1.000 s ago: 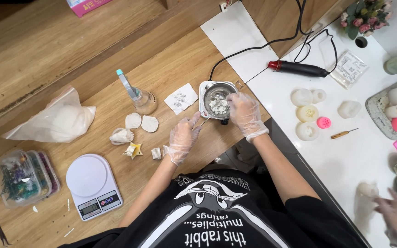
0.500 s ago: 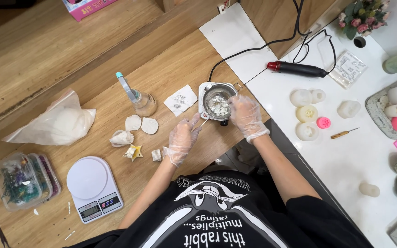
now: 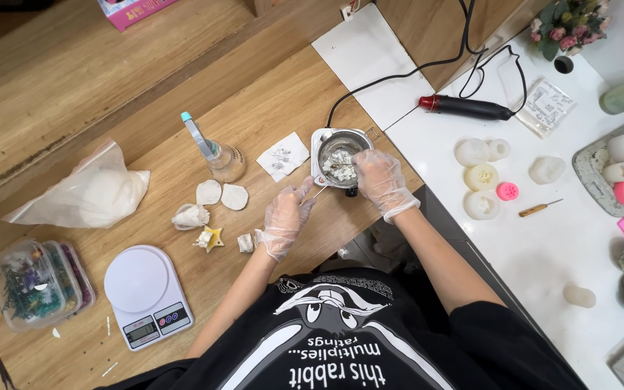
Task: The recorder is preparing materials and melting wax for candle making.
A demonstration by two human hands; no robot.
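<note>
Metal pot (image 3: pixel 338 163), small and round, sits on a compact white heater base directly ahead of both hands, on the wooden counter (image 3: pixel 269 94); white wax chunks (image 3: pixel 339 165) lie unmelted inside.

Left hand (image 3: pixel 283 220), in a clear glove, is closed in a pinch on the thin wire handle at the pot's near-left side. Right hand (image 3: pixel 378 180), also gloved, is curled over the pot's right rim, gripping a slim stirring tool whose tip reaches into the chunks; the tool itself is too thin to identify.

Judgement on the step in hand: stirring goes best with the left hand keeping the handle steady, so the light pot cannot turn on its base, and with slow strokes kept below the rim, so chunks stay inside.

Surroundings, left to right: far left of the left hand, a clear plastic bag (image 3: pixel 84 191) of white material and a box of dried flowers (image 3: pixel 34 282); nearer, a white kitchen scale (image 3: pixel 146 295); shell-shaped white casts (image 3: pixel 222 195) and a glass flask (image 3: pixel 222 159) just left of the pot. Beyond the right hand, a black heat tool (image 3: pixel 467 108); its cable (image 3: pixel 391 78) and the heater's run close behind the pot and could snag. Silicone moulds (image 3: pixel 482 177) lie well to the right.
</note>
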